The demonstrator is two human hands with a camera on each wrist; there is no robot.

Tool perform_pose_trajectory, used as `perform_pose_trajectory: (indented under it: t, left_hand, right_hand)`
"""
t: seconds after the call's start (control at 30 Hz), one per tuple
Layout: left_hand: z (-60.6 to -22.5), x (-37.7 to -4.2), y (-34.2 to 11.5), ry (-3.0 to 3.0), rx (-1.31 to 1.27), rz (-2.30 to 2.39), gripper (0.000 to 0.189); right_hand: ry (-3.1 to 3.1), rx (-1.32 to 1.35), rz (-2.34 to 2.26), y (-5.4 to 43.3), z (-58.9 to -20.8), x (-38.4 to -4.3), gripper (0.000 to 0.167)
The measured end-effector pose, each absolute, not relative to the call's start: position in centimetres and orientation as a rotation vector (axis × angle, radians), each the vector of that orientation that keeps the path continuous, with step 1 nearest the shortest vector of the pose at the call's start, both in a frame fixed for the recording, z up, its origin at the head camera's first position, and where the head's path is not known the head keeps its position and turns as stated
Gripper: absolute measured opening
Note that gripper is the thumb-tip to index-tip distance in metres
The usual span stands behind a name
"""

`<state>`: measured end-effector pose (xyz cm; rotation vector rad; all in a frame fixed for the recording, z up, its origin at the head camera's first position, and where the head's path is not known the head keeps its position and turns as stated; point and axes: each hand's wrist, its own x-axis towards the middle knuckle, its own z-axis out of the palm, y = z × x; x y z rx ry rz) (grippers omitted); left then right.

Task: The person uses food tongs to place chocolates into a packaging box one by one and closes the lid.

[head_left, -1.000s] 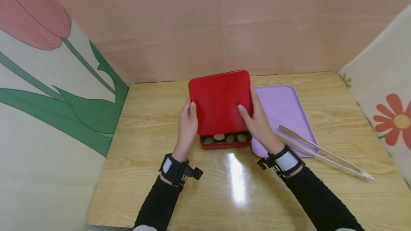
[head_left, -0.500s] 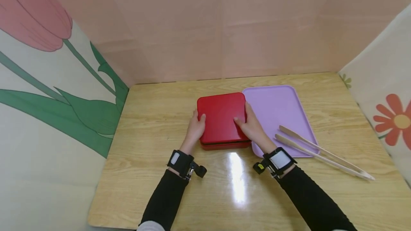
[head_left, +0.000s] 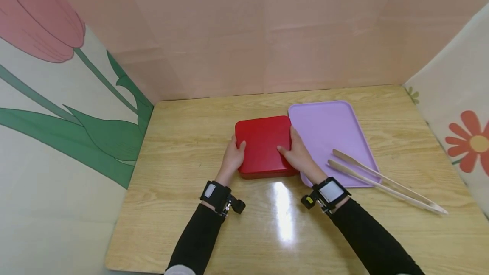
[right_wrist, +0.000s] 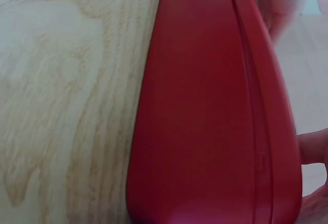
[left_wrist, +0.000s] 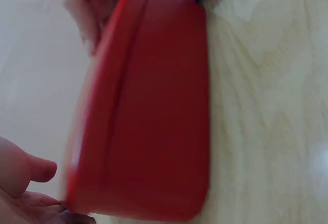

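A red square lid (head_left: pixel 262 143) sits on a red box (head_left: pixel 267 175), covering whatever is inside. My left hand (head_left: pixel 231 157) holds the lid's left side, its thumb on the top edge. On the opposite side my right hand (head_left: pixel 299 154) grips the lid, thumb lying over the top. The left wrist view shows the box wall (left_wrist: pixel 164 111) resting on the wood, with a thin seam below the lid (left_wrist: pixel 100 116). In the right wrist view, the lid (right_wrist: pixel 271 116) meets the box (right_wrist: pixel 195 106) along a similar narrow seam.
A purple tray (head_left: pixel 321 126) lies just right of the box. Wooden tongs (head_left: pixel 386 186) rest across its front right corner, handles reaching onto the wooden table (head_left: pixel 183 139). A pink backdrop (head_left: pixel 263 33) rises behind the table.
Both hands have lowered the lid onto the box. The round pieces visible inside a second ago are now covered, and the dark gap at the front has disappeared.
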<state>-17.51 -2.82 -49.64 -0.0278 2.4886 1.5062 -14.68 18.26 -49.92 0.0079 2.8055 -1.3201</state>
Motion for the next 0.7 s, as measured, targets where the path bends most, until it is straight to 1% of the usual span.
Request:
perform_pose_trajectory:
  t: [0.17, 0.5, 0.7]
  left_hand:
    - [-50.0, -16.9, -2.5, 2.651, 0.002, 1.329, 0.057]
    - [-50.3, -16.4, -3.3, 2.686, -0.025, 1.31, 0.058]
    - [-50.6, -16.6, -3.5, 2.76, 0.0, 1.167, 0.058]
  right_hand:
    - [2.857, 0.015, -1.211, 18.2, -50.5, -14.2, 0.079]
    - [2.839, -0.015, -1.149, 17.7, -50.9, -14.4, 0.079]
    - [2.848, -0.015, -1.012, 17.7, -51.3, -14.5, 0.081]
